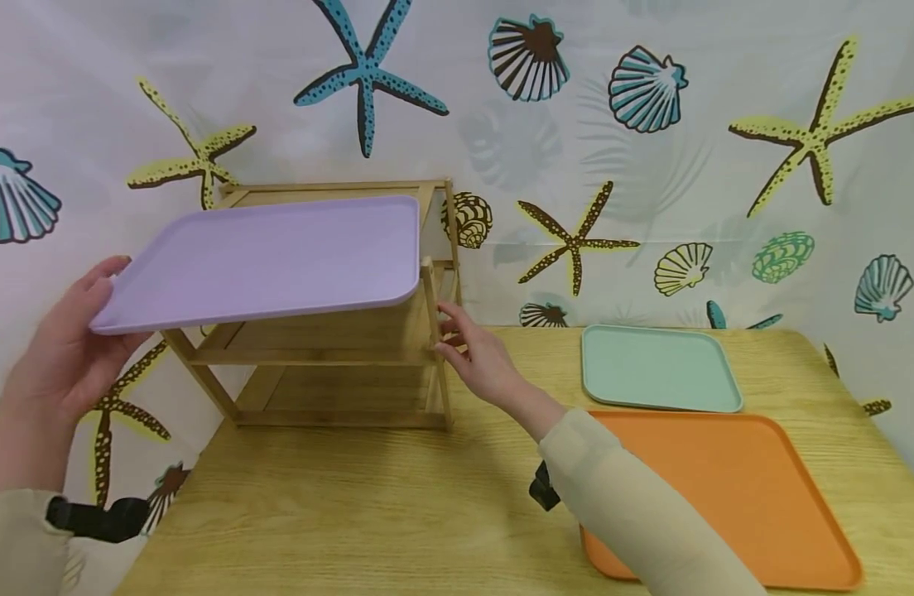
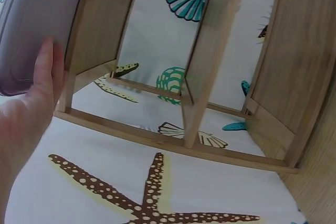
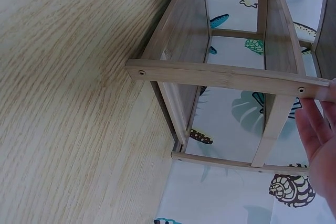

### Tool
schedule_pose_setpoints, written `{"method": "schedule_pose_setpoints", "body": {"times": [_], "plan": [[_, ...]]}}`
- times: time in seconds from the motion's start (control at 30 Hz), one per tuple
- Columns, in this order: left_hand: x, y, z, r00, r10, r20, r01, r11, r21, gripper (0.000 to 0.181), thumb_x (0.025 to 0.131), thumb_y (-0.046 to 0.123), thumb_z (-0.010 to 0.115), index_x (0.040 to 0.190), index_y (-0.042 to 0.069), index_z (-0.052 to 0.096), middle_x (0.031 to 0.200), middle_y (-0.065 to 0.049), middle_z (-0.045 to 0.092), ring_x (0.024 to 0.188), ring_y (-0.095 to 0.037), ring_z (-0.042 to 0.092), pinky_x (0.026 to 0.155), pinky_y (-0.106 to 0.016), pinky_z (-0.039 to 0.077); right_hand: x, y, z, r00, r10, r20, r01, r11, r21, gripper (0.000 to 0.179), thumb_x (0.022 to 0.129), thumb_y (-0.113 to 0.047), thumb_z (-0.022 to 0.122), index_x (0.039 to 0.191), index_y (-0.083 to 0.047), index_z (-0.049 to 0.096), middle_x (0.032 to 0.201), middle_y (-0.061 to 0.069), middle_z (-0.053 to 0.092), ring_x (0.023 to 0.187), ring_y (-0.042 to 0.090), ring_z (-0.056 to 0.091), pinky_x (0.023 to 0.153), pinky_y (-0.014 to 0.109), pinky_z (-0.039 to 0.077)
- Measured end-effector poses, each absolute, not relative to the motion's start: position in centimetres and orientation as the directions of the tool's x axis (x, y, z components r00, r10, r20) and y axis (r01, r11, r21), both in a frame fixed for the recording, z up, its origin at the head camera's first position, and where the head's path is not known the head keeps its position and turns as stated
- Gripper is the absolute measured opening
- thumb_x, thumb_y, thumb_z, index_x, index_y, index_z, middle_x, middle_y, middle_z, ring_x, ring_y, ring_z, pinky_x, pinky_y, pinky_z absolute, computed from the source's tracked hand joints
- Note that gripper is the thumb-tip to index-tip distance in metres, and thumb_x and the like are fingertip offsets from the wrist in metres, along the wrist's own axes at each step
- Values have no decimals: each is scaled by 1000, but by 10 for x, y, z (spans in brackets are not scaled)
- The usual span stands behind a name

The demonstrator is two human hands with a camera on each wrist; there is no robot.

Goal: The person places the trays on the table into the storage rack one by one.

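My left hand (image 1: 65, 356) grips the left end of a lilac tray (image 1: 278, 261), thumb at its upper edge and fingers underneath. The tray lies tilted over the top of a wooden three-tier rack (image 1: 323, 358), its left end jutting past the rack's side. In the left wrist view, fingers (image 2: 44, 66) lie against the tray's underside, beside the top shelf. My right hand (image 1: 487, 360) holds the rack's front right post, fingers and thumb around it near the middle shelf. In the right wrist view this post (image 3: 220, 76) crosses the picture, with the fingertips at its right end.
A mint-green tray (image 1: 658, 368) lies at the back right of the wooden table (image 1: 338, 513). In front of it is a larger orange tray (image 1: 718, 488), partly hidden by my right sleeve. A cloth (image 1: 457, 99) printed with shells and starfish hangs behind and at the sides.
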State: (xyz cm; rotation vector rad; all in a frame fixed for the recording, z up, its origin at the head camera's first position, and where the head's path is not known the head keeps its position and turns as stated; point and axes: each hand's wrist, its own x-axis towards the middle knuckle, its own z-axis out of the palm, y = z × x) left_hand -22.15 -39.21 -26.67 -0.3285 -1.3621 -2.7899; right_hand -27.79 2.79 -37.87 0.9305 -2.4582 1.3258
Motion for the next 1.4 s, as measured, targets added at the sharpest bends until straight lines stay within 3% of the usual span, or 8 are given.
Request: {"method": "schedule_pose_setpoints", "body": {"times": [0.1,0.27,0.5,0.73,0.97,1.13,1.4], "plan": [[-214,-386,-275,-942,108,317,206,-560,802,50,99,-8,41,145,12,37,140,-8,43,104,-26,63,85,-38,54,-278,28,-380,-777,-436,454,-618,396,-679,53,99,-10,56,147,-8,33,121,17,59,104,28,65,80,37,55],[-210,-384,-283,-929,103,357,288,-407,867,67,94,-18,43,150,15,29,148,-4,22,107,-19,60,83,-33,55,-278,29,-381,-772,-440,459,-625,391,-676,52,100,-10,55,147,-8,32,122,18,58,104,29,65,80,38,55],[-213,-382,-284,-930,29,365,350,-224,910,61,95,-11,49,149,12,32,158,-1,8,118,-15,47,79,-25,55,-279,29,-381,-767,-441,467,-632,389,-671,52,100,-10,55,147,-8,32,122,18,58,104,29,65,80,38,55],[-215,-378,-284,-928,-138,346,369,-223,902,47,91,-9,59,133,6,47,154,-4,24,106,-12,58,70,-27,57,-278,28,-381,-768,-442,464,-629,387,-674,53,100,-10,56,147,-8,31,121,18,58,103,29,65,81,36,55],[-223,-372,-282,-915,-241,324,382,-257,888,41,87,-8,65,123,7,51,122,-7,52,86,-15,69,63,-29,57,-278,28,-380,-770,-437,464,-628,393,-672,54,100,-10,55,147,-8,31,122,18,58,103,29,64,81,37,55],[-229,-367,-280,-907,-300,296,374,-252,892,43,85,-5,70,121,9,51,106,-7,59,77,-16,70,60,-29,57,-278,28,-381,-774,-432,463,-623,394,-675,53,100,-10,56,147,-8,32,122,18,59,104,29,64,80,37,55],[-239,-357,-275,-885,-381,268,344,-147,927,47,80,7,78,118,13,51,99,-5,60,72,-12,69,57,-26,56,-279,28,-382,-772,-432,466,-626,394,-673,53,99,-9,56,147,-7,32,122,18,59,103,30,65,80,37,56]]}}
